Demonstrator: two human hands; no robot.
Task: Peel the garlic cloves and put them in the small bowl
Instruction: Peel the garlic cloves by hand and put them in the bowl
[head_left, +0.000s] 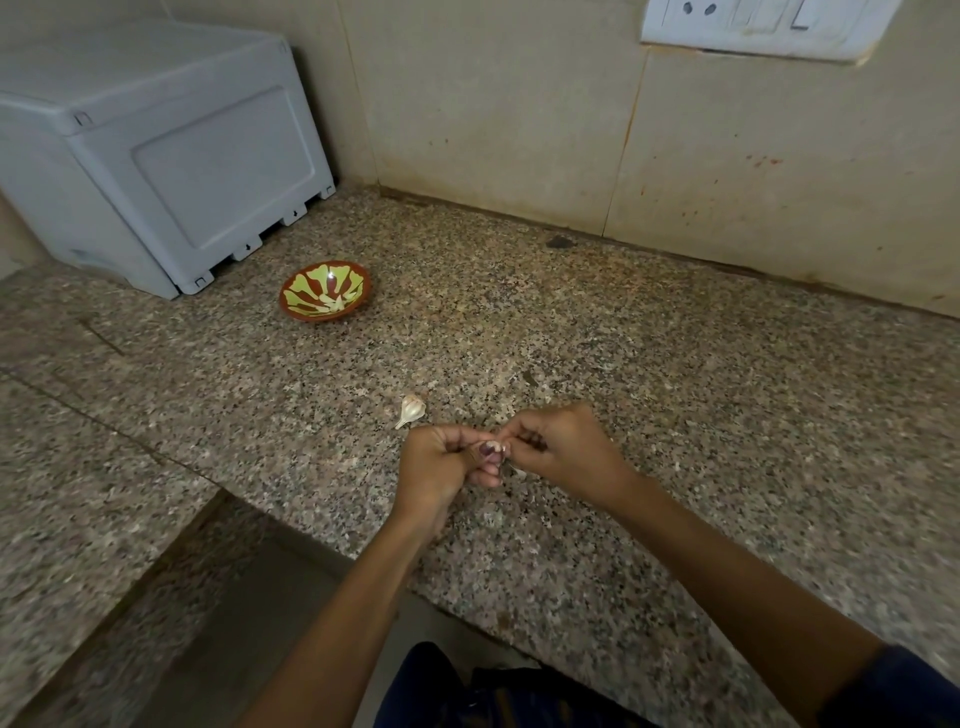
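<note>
Head camera looks steeply down, close above the countertop (571, 322).

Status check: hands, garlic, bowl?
Left hand and right hand both pinching one garlic clove, mid-peel. Small bowl already holds peeled cloves. Garlic piece waits on countertop. Nothing blocking.
</note>
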